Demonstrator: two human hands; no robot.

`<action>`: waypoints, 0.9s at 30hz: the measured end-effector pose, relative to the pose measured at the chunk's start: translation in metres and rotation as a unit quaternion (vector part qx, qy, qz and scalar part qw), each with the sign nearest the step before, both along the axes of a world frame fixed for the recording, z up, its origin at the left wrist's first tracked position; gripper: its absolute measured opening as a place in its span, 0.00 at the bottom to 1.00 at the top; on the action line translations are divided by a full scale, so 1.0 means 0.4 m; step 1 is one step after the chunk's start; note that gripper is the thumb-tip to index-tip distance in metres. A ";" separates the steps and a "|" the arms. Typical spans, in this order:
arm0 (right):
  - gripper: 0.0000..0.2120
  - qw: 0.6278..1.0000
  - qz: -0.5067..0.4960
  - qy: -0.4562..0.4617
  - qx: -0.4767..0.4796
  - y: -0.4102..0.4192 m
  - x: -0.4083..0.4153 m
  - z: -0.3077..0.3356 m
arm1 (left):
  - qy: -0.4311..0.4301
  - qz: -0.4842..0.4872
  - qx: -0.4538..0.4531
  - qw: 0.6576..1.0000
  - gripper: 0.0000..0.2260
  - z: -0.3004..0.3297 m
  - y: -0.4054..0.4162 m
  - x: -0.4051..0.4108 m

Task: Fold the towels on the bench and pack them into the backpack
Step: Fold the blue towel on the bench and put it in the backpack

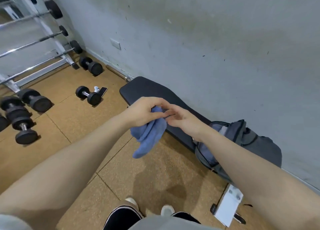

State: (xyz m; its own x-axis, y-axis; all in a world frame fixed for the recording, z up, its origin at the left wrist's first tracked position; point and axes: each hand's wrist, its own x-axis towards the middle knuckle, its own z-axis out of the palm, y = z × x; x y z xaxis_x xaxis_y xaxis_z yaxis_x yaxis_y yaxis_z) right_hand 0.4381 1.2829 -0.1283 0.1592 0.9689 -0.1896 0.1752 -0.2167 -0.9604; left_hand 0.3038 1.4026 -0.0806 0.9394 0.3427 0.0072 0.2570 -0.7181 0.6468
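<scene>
While bunched and hanging in the air over the floor, 1 blue towel [149, 132] gripped by the left hand [143, 113], fingers curled shut round its upper part. Loose lower end dangling toward the cork-coloured floor [83, 126], clear of everything below. Right hand [183, 120] just beside the left, fingertips meeting the cloth at the top fold; cannot tell whether pinching it or only touching.

Behind both hands, 1 black padded bench [147, 89] along the grey wall [207, 39], its near half bare. On the bench's right end, 1 grey backpack [251, 139], unzipped and gaping, bluish cloth visible inside, partly hidden by the right forearm.

On the floor at left, 4 dumbbells fully seen: 1 [90, 65] near the wall, 1 [88, 95] in the middle, 1 [35, 100] further left, 1 [22, 124] nearest; part of a 5th cut off at the left edge. Just beside the middle dumbbell, 1 dark phone [103, 91] and 1 small white object [96, 88], too small to identify. At upper left, 1 white rack [52, 34] carrying at least 4 barbells. At bottom, 2 shoes, toes pointing toward the bench.
</scene>
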 end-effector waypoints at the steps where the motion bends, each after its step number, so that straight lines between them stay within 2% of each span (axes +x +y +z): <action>1: 0.23 1.000 -0.002 -0.029 0.007 0.038 0.009 -0.008 | 0.000 -0.013 -0.004 1.000 0.13 -0.001 0.032 0.016; 5: 0.05 0.990 -0.014 -0.137 0.032 0.199 0.042 -0.036 | 0.011 -0.069 0.007 0.998 0.12 -0.027 0.190 0.082; 6: 0.04 0.987 -0.036 -0.157 0.011 0.237 0.054 -0.050 | 0.017 -0.080 0.011 0.997 0.12 -0.037 0.234 0.096; 8: 0.07 0.982 -0.078 -0.171 -0.035 0.302 0.074 -0.084 | 0.024 -0.094 0.011 0.995 0.11 -0.060 0.328 0.125; 11: 0.05 0.964 -0.106 -0.217 -0.116 0.378 0.105 -0.145 | 0.024 -0.102 0.005 0.994 0.11 -0.086 0.479 0.170; 15: 0.09 0.945 -0.200 -0.172 -0.193 0.474 0.132 -0.225 | 0.034 -0.099 0.004 0.994 0.10 -0.126 0.682 0.231; 17: 0.08 0.932 -0.240 -0.164 -0.218 0.520 0.133 -0.268 | 0.070 -0.125 0.024 0.989 0.09 -0.173 0.771 0.255; 19: 0.06 0.918 -0.254 -0.169 -0.254 0.552 0.117 -0.321 | 0.177 -0.189 0.097 0.961 0.07 -0.239 0.837 0.272; 22: 0.05 0.908 -0.223 -0.173 -0.308 0.569 0.069 -0.397 | 0.366 -0.284 0.231 0.856 0.20 -0.337 0.900 0.278; 23: 0.06 0.908 -0.214 -0.173 -0.317 0.573 0.060 -0.412 | 0.387 -0.287 0.247 0.841 0.21 -0.362 0.914 0.280; 25: 0.07 0.900 -0.219 -0.182 -0.329 0.586 0.066 -0.426 | 0.395 -0.271 0.267 0.836 0.22 -0.391 0.934 0.292; 27: 0.10 0.886 -0.247 -0.205 -0.334 0.606 0.111 -0.437 | 0.374 -0.244 0.289 0.846 0.20 -0.412 0.950 0.336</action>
